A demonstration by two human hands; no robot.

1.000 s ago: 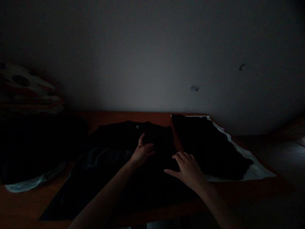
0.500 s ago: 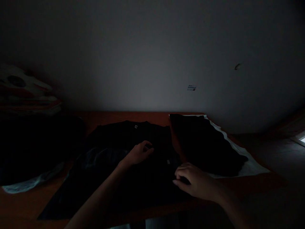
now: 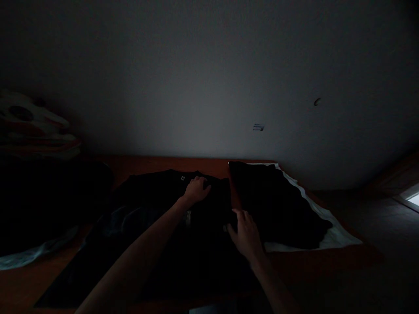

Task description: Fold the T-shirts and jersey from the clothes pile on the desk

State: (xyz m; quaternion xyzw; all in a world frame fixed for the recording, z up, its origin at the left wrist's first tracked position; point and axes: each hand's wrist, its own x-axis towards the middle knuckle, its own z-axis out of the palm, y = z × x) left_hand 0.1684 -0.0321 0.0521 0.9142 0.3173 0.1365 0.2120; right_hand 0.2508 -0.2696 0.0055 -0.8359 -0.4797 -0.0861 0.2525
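A black shirt lies spread on the brown table, with a small pale tag at its neckline. My left hand rests on the upper part of the shirt, near the collar, its fingers extended and the thumb apart. At the shirt's right side is my right hand, its thumb and index finger spread over the dark cloth beside a small light label. Neither hand visibly grips the fabric. Low light hides the folds and most of the shirt's outline.
Right of the shirt, a black garment lies on a white sheet. At left are a dark bundle and a stack of white and red cloth. A grey wall stands behind the table.
My left hand has moved up toward the collar. My right hand has shifted up and left, and its curled fingers have opened out. The view has tilted slightly.
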